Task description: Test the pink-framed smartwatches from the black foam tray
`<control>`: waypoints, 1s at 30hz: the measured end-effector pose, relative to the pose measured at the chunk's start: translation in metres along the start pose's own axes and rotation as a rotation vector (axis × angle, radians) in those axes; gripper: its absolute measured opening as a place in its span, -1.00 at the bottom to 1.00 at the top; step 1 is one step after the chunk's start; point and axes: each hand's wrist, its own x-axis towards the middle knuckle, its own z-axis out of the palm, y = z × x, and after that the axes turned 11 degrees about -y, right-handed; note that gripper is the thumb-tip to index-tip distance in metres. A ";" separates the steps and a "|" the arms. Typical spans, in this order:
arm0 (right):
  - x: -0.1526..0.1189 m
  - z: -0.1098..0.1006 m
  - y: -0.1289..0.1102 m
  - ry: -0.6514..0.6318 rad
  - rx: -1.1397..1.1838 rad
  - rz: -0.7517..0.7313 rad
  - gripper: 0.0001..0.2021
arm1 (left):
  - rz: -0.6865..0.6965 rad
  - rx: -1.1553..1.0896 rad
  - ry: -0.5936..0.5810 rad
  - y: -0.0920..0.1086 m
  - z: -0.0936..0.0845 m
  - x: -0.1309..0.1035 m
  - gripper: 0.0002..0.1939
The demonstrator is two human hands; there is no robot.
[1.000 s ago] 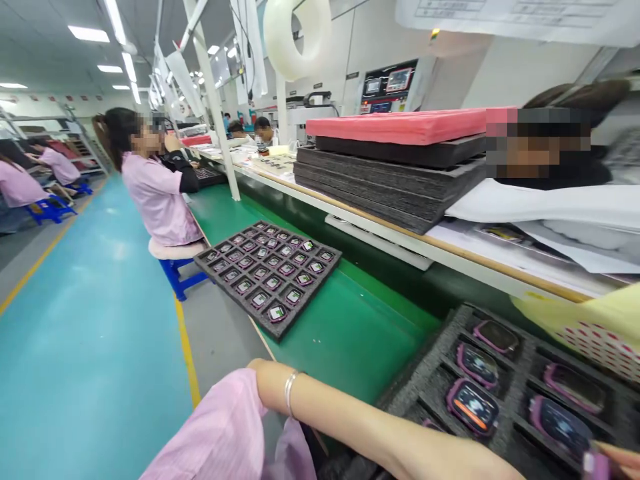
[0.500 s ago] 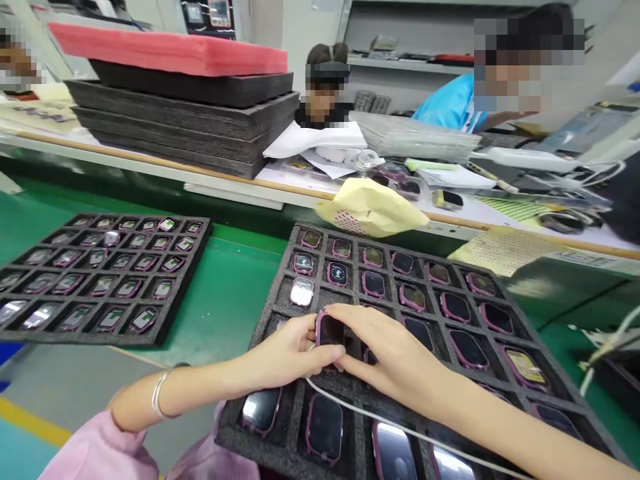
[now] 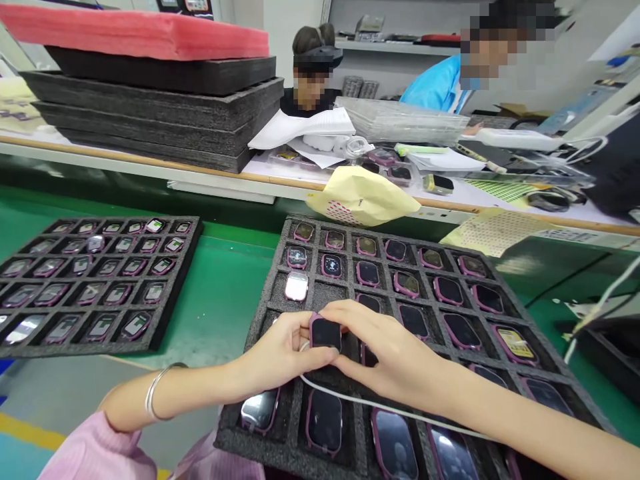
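Between both hands is a smartwatch case (image 3: 326, 335) with a dark screen and a purplish frame, held above a black foam tray (image 3: 295, 407). My left hand (image 3: 287, 343) grips its left side and lower edge, thumb along the bottom. The fingers of my right hand (image 3: 380, 343) close on its top and right side. A white cable (image 3: 360, 399) runs from behind the watch near my left fingers, under my right forearm; where it ends at the watch is hidden. Similar watches lie in the tray's compartments, one with a bright white screen (image 3: 297, 287).
A second foam tray of watches (image 3: 163, 320) lies to the left on the green table (image 3: 210, 293). Behind, a shelf edge carries stacked black foam trays (image 3: 150, 110) under pink foam (image 3: 215, 40). Yellow paper (image 3: 367, 200) hangs over the edge. Two people are beyond.
The watch stays in both hands and now faces up a little more squarely, its screen still dark. The whole view has shifted slightly.
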 end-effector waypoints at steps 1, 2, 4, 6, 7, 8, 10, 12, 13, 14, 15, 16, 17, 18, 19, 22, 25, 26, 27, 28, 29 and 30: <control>-0.001 0.000 -0.001 0.002 -0.002 -0.003 -0.63 | 0.007 0.011 0.000 -0.001 0.000 0.000 -0.73; -0.001 0.000 -0.001 0.009 0.004 -0.003 -0.63 | 0.012 0.020 -0.002 -0.001 -0.001 0.001 -0.73; -0.002 0.002 -0.001 0.025 0.022 -0.001 -0.63 | 0.017 0.034 -0.010 -0.002 -0.001 0.001 -0.74; -0.002 0.004 0.000 0.029 0.035 -0.002 -0.62 | 0.012 0.051 -0.018 -0.004 -0.002 0.002 -0.74; -0.002 0.005 0.001 0.029 0.039 -0.003 -0.61 | 0.010 0.062 -0.021 -0.004 -0.002 0.002 -0.74; -0.002 0.005 0.001 0.028 0.041 -0.004 -0.61 | 0.009 0.077 -0.024 -0.004 -0.002 0.002 -0.75; -0.002 0.006 0.002 0.032 0.041 -0.007 -0.62 | 0.008 0.110 -0.026 -0.004 -0.002 0.002 -0.78; -0.001 0.006 0.001 0.040 0.032 -0.007 -0.62 | 0.004 0.137 -0.021 -0.004 -0.001 0.001 -0.81; -0.002 0.006 0.001 0.045 0.023 -0.005 -0.61 | 0.000 0.143 -0.017 -0.004 -0.001 0.001 -0.82; -0.002 0.007 0.000 0.052 0.012 -0.001 -0.61 | -0.007 0.144 -0.012 -0.004 -0.001 0.001 -0.83; -0.002 0.007 0.000 0.056 -0.001 0.003 -0.60 | -0.012 0.145 -0.006 -0.004 0.000 0.001 -0.83; -0.002 0.007 -0.001 0.054 -0.014 0.007 -0.61 | -0.018 0.145 0.000 -0.004 0.000 0.001 -0.83; -0.003 0.007 -0.001 0.047 -0.025 0.010 -0.61 | -0.022 0.146 0.003 -0.004 0.000 0.001 -0.83; -0.003 0.007 -0.002 0.038 -0.035 0.013 -0.61 | -0.024 0.145 0.003 -0.004 0.000 0.002 -0.83; -0.003 0.007 -0.002 0.028 -0.043 0.017 -0.62 | -0.026 0.145 0.001 -0.004 0.000 0.002 -0.83; -0.004 0.007 -0.003 0.020 -0.049 0.026 -0.62 | -0.029 0.152 -0.001 -0.004 -0.001 0.002 -0.84; -0.005 0.008 -0.003 0.028 -0.045 0.026 -0.64 | -0.025 0.164 -0.002 -0.004 -0.001 0.002 -0.86; -0.005 0.008 -0.003 0.031 -0.048 0.027 -0.65 | -0.022 0.164 -0.008 -0.004 -0.001 0.001 -0.87; -0.005 0.008 -0.003 0.034 -0.050 0.029 -0.65 | -0.020 0.163 -0.013 -0.005 -0.001 0.001 -0.87; -0.005 0.009 -0.003 0.037 -0.051 0.030 -0.65 | -0.020 0.164 -0.017 -0.005 -0.001 0.001 -0.86; -0.005 0.009 -0.003 0.039 -0.050 0.032 -0.65 | -0.020 0.165 -0.017 -0.005 -0.001 0.001 -0.86; -0.005 0.009 -0.002 0.041 -0.049 0.031 -0.65 | -0.020 0.167 -0.018 -0.006 -0.001 0.001 -0.86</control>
